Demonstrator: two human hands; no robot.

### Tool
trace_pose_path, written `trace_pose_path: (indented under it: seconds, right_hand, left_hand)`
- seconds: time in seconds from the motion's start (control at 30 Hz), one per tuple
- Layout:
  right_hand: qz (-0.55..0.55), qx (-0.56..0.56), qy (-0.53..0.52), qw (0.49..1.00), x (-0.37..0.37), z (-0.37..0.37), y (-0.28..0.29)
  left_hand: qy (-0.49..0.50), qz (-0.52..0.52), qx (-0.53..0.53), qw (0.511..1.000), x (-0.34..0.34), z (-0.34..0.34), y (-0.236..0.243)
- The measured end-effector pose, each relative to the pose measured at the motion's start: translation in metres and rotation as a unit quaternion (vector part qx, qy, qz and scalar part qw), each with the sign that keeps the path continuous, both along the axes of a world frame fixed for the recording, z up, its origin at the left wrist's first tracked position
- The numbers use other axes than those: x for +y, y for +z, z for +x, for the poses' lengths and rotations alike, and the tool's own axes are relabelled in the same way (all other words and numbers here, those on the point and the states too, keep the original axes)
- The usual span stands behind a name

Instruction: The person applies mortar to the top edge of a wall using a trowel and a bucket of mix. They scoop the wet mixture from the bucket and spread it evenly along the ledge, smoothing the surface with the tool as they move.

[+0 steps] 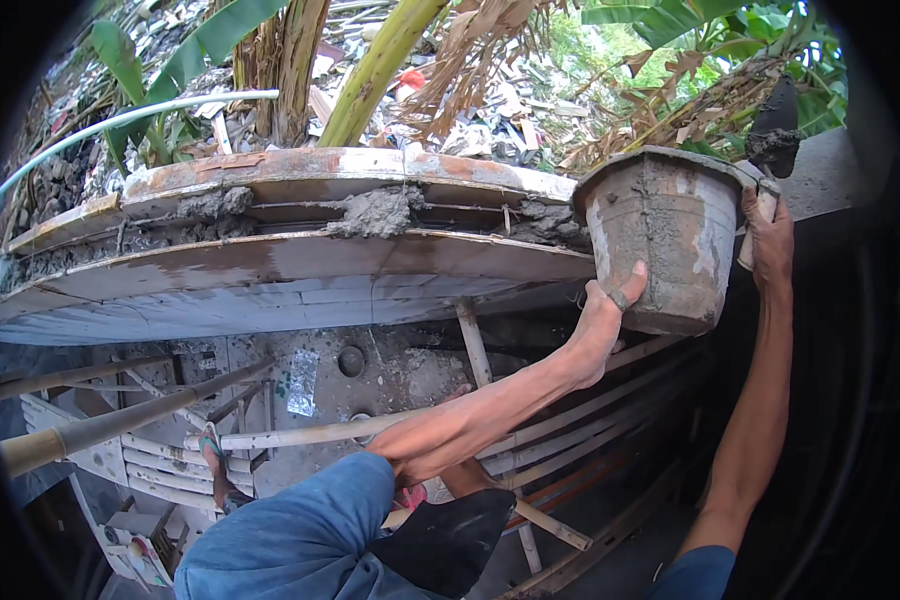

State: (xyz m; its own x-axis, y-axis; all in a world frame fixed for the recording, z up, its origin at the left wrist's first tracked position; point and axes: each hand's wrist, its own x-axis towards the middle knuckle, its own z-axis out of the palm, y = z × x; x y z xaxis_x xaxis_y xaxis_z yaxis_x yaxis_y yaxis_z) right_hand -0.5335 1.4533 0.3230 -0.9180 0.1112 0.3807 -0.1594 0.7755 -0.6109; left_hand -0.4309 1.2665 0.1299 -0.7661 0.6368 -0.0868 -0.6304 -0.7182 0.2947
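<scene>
A mortar-smeared bucket point(660, 235) hangs tilted at the right end of the curved formwork, its rim up. My left hand point(610, 305) holds it low on its near side, the thumb pressed on the wall and the other fingers mostly hidden. At the bucket's right rim, my right hand point(770, 240) is closed round the pale handle of a trowel point(775, 135). The trowel's dark blade points up with wet mortar on it. Whether this hand also grips the rim, I cannot tell. What the bucket contains is hidden.
Wet mortar point(375, 212) lies in lumps in the gap between curved form boards point(300, 262). Bamboo poles point(170, 408) and slats form scaffolding below. A sandalled foot point(213, 455) shows lower left. Banana stems point(380, 75) and rubble stand beyond the wall.
</scene>
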Motion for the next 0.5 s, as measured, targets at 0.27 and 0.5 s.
trace_pose_path:
  seconds: [0.27, 0.5]
  right_hand:
    - [0.124, 0.076, 0.037, 0.989, -0.052, -0.019, -0.027]
    - [0.052, 0.001, 0.035, 0.998, -0.078, -0.013, -0.026]
  left_hand:
    - [0.128, -0.061, 0.009, 0.990, -0.048, 0.008, 0.006]
    - [0.057, -0.070, -0.037, 0.995, -0.099, 0.011, 0.023]
